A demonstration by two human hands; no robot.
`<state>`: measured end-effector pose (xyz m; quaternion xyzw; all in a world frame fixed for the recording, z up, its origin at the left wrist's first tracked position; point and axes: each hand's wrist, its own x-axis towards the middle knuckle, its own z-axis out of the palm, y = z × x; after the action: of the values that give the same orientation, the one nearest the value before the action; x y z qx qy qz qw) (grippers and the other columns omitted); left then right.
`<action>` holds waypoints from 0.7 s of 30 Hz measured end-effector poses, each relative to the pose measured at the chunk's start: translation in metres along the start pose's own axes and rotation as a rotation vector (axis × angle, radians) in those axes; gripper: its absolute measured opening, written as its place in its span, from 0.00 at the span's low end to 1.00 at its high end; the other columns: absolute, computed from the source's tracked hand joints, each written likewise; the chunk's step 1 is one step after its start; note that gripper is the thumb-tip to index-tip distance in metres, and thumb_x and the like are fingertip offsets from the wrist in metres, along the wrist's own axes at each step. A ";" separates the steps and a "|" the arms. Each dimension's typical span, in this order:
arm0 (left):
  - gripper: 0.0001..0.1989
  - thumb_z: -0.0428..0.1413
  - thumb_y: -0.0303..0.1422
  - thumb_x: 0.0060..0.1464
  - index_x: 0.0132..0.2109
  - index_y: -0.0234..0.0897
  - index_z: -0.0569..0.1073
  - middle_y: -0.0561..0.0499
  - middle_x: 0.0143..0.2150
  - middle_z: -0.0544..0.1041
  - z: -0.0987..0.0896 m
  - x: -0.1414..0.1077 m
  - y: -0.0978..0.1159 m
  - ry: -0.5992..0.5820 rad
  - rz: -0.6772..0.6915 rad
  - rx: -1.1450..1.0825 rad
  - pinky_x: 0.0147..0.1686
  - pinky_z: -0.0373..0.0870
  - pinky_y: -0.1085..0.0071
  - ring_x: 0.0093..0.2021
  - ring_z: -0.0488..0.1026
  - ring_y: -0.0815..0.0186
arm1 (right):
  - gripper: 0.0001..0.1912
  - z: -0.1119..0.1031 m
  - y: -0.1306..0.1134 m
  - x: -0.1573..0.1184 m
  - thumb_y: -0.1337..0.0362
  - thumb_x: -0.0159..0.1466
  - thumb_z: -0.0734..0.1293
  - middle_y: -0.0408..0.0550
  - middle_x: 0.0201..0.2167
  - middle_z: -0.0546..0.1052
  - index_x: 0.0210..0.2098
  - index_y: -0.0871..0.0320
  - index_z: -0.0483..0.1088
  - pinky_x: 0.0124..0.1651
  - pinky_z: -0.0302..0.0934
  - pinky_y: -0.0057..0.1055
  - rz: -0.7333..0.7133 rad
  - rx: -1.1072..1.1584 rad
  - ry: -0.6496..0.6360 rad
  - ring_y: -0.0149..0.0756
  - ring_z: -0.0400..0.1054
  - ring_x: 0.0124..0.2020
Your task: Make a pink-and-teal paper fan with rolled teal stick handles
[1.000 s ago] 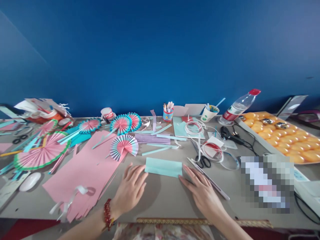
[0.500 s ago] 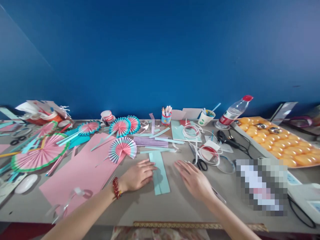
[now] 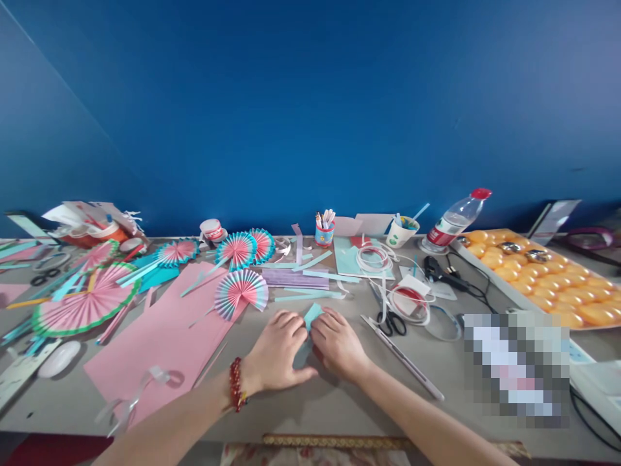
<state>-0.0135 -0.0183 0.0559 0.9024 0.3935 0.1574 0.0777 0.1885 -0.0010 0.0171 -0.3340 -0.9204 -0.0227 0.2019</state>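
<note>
A light blue paper strip [image 3: 313, 314] lies on the table between my hands, its far end showing past my fingers and most of the rest covered by them. My left hand [image 3: 280, 349], with a red bead bracelet [image 3: 236, 384] at the wrist, has its fingers curled at the strip's left edge and its thumb pointing right. From the other side, my right hand [image 3: 339, 343] bends its fingers over the strip's right edge. Its thumb is hidden. To the right of that hand lies a slim pen-like tool [image 3: 407, 362], with black-handled scissors [image 3: 392, 322] just beyond.
Pink sheets [image 3: 160, 330] and several pleated paper fans [image 3: 241, 292] spread to the left. Behind my hands lie purple strips [image 3: 295, 278] and a pen cup [image 3: 325, 232]. A coil of white cord [image 3: 374, 260], a tilted bottle [image 3: 456, 223] and an orange-domed tray [image 3: 538, 275] are at right.
My right hand has moved left onto the paper strip, close to my left hand. The fingers of both hands have curled, and the strip's near end is now covered. The pen-like tool shows fully.
</note>
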 end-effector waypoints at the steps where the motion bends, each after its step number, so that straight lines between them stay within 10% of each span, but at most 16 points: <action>1: 0.15 0.63 0.41 0.52 0.42 0.37 0.73 0.43 0.47 0.74 -0.001 -0.001 0.004 -0.010 0.003 0.060 0.57 0.63 0.54 0.52 0.68 0.52 | 0.03 0.000 -0.001 0.000 0.70 0.60 0.66 0.47 0.34 0.75 0.34 0.58 0.72 0.63 0.53 0.42 0.003 0.005 -0.010 0.40 0.66 0.41; 5: 0.06 0.56 0.22 0.56 0.37 0.38 0.73 0.47 0.46 0.74 -0.003 -0.013 -0.002 -0.025 0.067 0.173 0.53 0.64 0.59 0.51 0.67 0.57 | 0.06 -0.006 0.005 -0.011 0.71 0.64 0.64 0.47 0.35 0.76 0.35 0.56 0.72 0.59 0.56 0.39 0.012 0.058 -0.025 0.38 0.66 0.41; 21: 0.07 0.51 0.29 0.65 0.40 0.40 0.73 0.51 0.35 0.75 0.020 -0.042 -0.031 0.114 -0.078 -0.108 0.42 0.65 0.63 0.38 0.70 0.63 | 0.08 -0.021 0.002 -0.051 0.63 0.70 0.62 0.47 0.43 0.80 0.36 0.53 0.72 0.60 0.55 0.50 0.284 0.299 0.054 0.40 0.73 0.43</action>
<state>-0.0546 -0.0286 0.0201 0.8705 0.4230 0.2263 0.1097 0.2330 -0.0344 0.0164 -0.4261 -0.8515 0.1338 0.2747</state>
